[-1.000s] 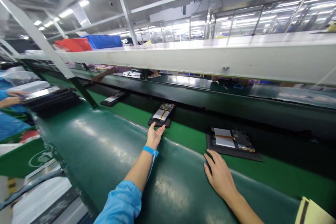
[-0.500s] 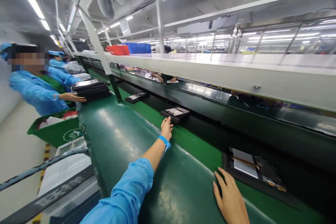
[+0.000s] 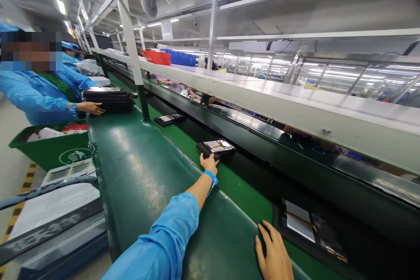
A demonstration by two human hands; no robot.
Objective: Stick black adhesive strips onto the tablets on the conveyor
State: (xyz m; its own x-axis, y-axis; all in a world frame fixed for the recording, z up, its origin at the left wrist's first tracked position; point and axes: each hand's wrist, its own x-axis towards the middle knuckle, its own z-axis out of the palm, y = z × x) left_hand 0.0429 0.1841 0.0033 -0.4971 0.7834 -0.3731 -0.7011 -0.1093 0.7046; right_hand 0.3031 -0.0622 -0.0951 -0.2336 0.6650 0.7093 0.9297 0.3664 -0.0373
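My left hand (image 3: 209, 164), with a blue band at the wrist, reaches out over the green belt. Its thumb and fingers close on the near edge of a black tray (image 3: 201, 148), which looks slightly tilted. In that tray lies an opened electronic device (image 3: 218, 145) with a silver battery and an orange ribbon cable. Nearer to me, my right hand (image 3: 274, 249) is open and empty, fingers spread at the edge of the green work surface (image 3: 147, 175). Just beyond it a second opened device (image 3: 300, 221) lies in another black tray (image 3: 280, 218).
Another tray with a device (image 3: 169, 119) sits farther up the belt (image 3: 239, 186). On the left a co-worker in blue holds a stack of black trays (image 3: 111, 101). A post (image 3: 143, 103) rises from the work surface, and a shelf (image 3: 262, 89) runs alongside. A green bin (image 3: 42, 146) stands lower left.
My left hand has gone from just short of the black tray to gripping its near edge. The view has shifted a little; my right hand stays open near the nearer tray.
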